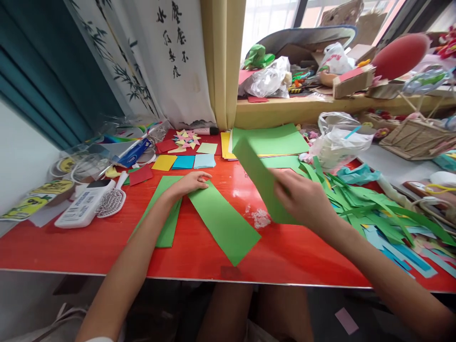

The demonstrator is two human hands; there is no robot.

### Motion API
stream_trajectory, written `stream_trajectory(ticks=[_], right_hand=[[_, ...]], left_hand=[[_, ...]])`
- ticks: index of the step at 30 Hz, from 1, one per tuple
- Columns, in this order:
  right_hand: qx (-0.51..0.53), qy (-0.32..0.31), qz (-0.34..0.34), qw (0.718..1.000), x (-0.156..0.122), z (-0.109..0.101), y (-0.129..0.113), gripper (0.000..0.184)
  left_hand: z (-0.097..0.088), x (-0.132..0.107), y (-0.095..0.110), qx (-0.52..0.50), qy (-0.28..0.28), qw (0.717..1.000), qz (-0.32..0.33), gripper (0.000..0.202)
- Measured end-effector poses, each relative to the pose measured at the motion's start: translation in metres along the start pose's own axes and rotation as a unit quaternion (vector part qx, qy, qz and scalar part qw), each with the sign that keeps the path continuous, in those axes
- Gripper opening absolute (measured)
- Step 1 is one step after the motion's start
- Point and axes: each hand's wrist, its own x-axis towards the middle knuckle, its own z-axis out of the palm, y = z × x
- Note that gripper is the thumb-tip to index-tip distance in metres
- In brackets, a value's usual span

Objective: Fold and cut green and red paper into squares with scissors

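Note:
My right hand is closed on a long green paper strip, raised and tilted above the table and slightly blurred. Another rectangular green paper strip lies slantwise in front of me. At its upper end, the bent fingers of my left hand grip it near the edge. Partly covered by my left forearm is a further piece of green paper, flat on the table. A green piece also shows beneath my right hand, partly hidden by it.
Green paper offcuts pile up on the right of the red table. Large green sheets lie at the back. Small coloured squares, a hairbrush and a white bottle are on the left. A plastic bag stands back right.

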Motion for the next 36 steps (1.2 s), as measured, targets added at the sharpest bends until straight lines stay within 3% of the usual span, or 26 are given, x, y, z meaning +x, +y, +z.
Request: stream_trajectory(ticks=[2, 5, 7, 11, 13, 15, 17, 19, 20, 22, 25, 27, 30, 36], right_hand=[[-0.117, -0.108, -0.092, 0.983, -0.003, -0.003, -0.030, 0.044], [-0.171, -0.227, -0.190, 0.940, -0.009, 0.015, -0.068, 0.046], [-0.172, -0.251, -0.220, 0.927, -0.012, 0.033, -0.083, 0.040], [-0.145, -0.235, -0.240, 0.931, -0.015, 0.057, -0.092, 0.031], [-0.101, -0.218, -0.211, 0.947, -0.014, 0.059, -0.086, 0.030], [-0.037, -0.180, -0.158, 0.970, -0.009, 0.057, -0.071, 0.044], [0.036, -0.095, -0.093, 0.991, 0.000, 0.054, -0.045, 0.055], [0.146, -0.007, 0.014, 0.989, 0.010, 0.052, -0.013, 0.059], [0.231, 0.007, 0.081, 0.970, 0.015, 0.052, 0.002, 0.063], [0.391, -0.009, 0.169, 0.905, 0.022, 0.053, 0.026, 0.062], [0.533, -0.041, 0.199, 0.821, 0.027, 0.058, 0.038, 0.050], [0.587, -0.062, 0.196, 0.783, 0.027, 0.062, 0.036, 0.041], [0.608, -0.073, 0.217, 0.760, 0.025, 0.067, 0.033, 0.032], [0.588, -0.058, 0.243, 0.770, 0.023, 0.070, 0.040, 0.028]], left_hand=[[0.005, 0.001, 0.000, -0.027, 0.013, 1.000, 0.005, 0.037], [0.005, 0.000, -0.001, -0.088, 0.033, 0.995, -0.044, 0.044], [0.002, -0.002, -0.001, -0.111, 0.020, 0.991, -0.074, 0.051], [0.001, -0.005, 0.002, -0.056, -0.035, 0.998, -0.013, 0.044], [0.002, -0.006, 0.006, -0.042, -0.045, 0.998, 0.002, 0.052], [0.002, -0.006, 0.009, -0.087, -0.029, 0.996, 0.007, 0.056], [-0.001, -0.006, 0.011, -0.164, 0.011, 0.985, 0.047, 0.051], [-0.006, -0.003, 0.011, -0.228, 0.068, 0.965, 0.112, 0.041], [-0.008, -0.002, 0.010, -0.251, 0.097, 0.952, 0.143, 0.037], [-0.011, 0.001, 0.007, -0.286, 0.150, 0.929, 0.180, 0.033], [-0.010, 0.004, 0.005, -0.323, 0.199, 0.907, 0.185, 0.030], [-0.007, 0.004, 0.006, -0.333, 0.206, 0.904, 0.170, 0.030], [-0.003, 0.002, 0.007, -0.325, 0.196, 0.915, 0.140, 0.036], [0.001, 0.004, 0.000, -0.221, 0.208, 0.945, 0.124, 0.029]])
